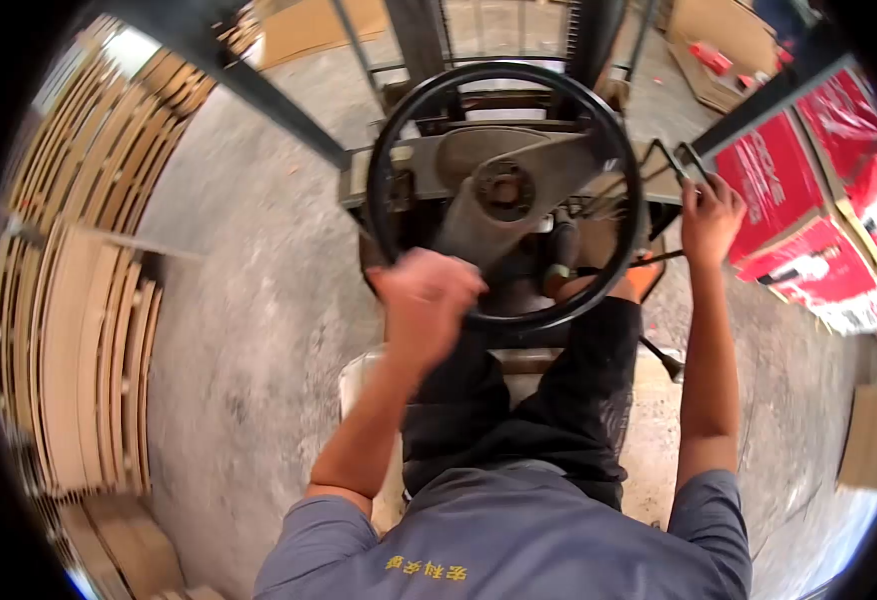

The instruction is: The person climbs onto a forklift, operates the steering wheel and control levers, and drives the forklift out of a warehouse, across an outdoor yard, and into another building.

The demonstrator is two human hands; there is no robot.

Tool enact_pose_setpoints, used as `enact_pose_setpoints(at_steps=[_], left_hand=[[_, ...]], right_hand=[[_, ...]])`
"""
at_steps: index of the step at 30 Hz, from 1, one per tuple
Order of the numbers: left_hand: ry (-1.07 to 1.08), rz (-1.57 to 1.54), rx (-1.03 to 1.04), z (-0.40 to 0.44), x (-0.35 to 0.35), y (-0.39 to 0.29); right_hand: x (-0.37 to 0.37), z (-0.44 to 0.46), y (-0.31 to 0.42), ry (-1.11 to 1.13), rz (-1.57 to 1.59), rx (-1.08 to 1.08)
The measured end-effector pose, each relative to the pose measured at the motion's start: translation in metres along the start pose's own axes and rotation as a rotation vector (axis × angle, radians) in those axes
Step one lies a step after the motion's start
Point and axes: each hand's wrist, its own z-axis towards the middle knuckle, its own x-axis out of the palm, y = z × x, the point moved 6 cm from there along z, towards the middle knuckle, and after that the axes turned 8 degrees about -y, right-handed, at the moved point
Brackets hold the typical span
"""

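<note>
A black steering wheel (556, 322) with a broad grey spoke stands in front of my lap. My left hand (427, 290) is at the lower left of its rim, slightly blurred, with the fingers wrapped round the rim. On the right, beyond the wheel, my right hand (713, 220) is closed on a bent black control lever (665, 158), one of a pair of levers. Below it, a rod with a black knob (673, 368) points down beside the seat. My foot (560, 250) shows through the wheel.
Stacks of flat cardboard (89, 350) line the left side. Red printed boxes (779, 190) stand at the right, with a brown carton (874, 435) lower down. Dark frame posts (289, 115) rise on both sides, and a mast stands ahead. Concrete floor (229, 300) surrounds the vehicle.
</note>
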Motion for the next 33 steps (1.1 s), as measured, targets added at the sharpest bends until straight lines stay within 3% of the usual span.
enact_pose_setpoints(at_steps=[3, 7, 8, 10, 12, 14, 15, 16, 17, 19, 20, 21, 24, 27, 29, 30, 31, 32, 33], left_hand=[[0.234, 0.112, 0.313, -0.054, 0.076, -0.065], [0.2, 0.016, 0.334, -0.075, 0.177, -0.085], [0.188, 0.115, 0.42, -0.082, 0.205, -0.08], [0.283, 0.17, 0.358, -0.094, 0.279, -0.097], [0.385, 0.263, 0.347, -0.057, 0.38, -0.104], [0.373, 0.423, 0.357, 0.047, 0.517, -0.08], [0.352, 0.539, 0.333, 0.111, 0.546, -0.047], [0.308, 0.62, 0.338, 0.152, 0.564, -0.035], [0.254, 0.695, 0.328, 0.185, 0.564, -0.033], [0.054, 0.847, 0.229, 0.245, 0.471, 0.002], [-0.026, 0.868, 0.224, 0.235, 0.436, -0.014], [-0.063, 0.87, 0.207, 0.221, 0.409, -0.022], [-0.136, 0.801, 0.24, 0.098, 0.308, 0.001], [-0.349, 0.926, 0.135, -0.013, 0.189, 0.117], [-0.584, 1.18, -0.117, -0.05, 0.115, 0.223], [-0.664, 1.247, -0.26, -0.046, 0.102, 0.287], [-0.713, 1.269, -0.364, -0.027, 0.103, 0.367], [-0.715, 1.293, -0.394, 0.006, 0.126, 0.459], [-0.698, 1.258, -0.404, 0.057, 0.163, 0.565]], right_hand=[[0.007, -0.001, -0.018, -0.023, -0.02, -0.049], [0.03, 0.0, -0.064, 0.04, -0.089, -0.222], [0.057, -0.008, -0.099, 0.051, 0.082, -0.132], [0.091, -0.012, -0.18, 0.091, 0.065, -0.334], [0.122, 0.024, -0.212, 0.048, 0.046, -0.469], [0.171, 0.061, -0.26, -0.014, 0.011, -0.537], [0.201, 0.077, -0.254, -0.027, 0.045, -0.536], [0.186, 0.08, -0.244, 0.075, -0.079, -0.515], [0.169, 0.081, -0.234, 0.18, -0.205, -0.504], [0.154, 0.076, -0.209, 0.118, -0.288, -0.5], [0.107, 0.066, -0.242, 0.198, -0.185, -0.398], [0.093, 0.045, -0.216, 0.189, -0.003, -0.37], [0.094, -0.079, 0.032, 0.334, 0.45, -0.391], [0.242, -0.169, 0.255, 0.576, 0.814, -0.48], [0.406, -0.219, 0.318, 0.68, 0.917, -0.428], [0.514, -0.231, 0.323, 0.707, 0.918, -0.371], [0.627, -0.239, 0.313, 0.485, 1.002, -0.255], [0.767, -0.222, 0.24, 0.383, 1.016, -0.086], [0.87, -0.205, 0.214, 0.21, 1.145, -0.054]])
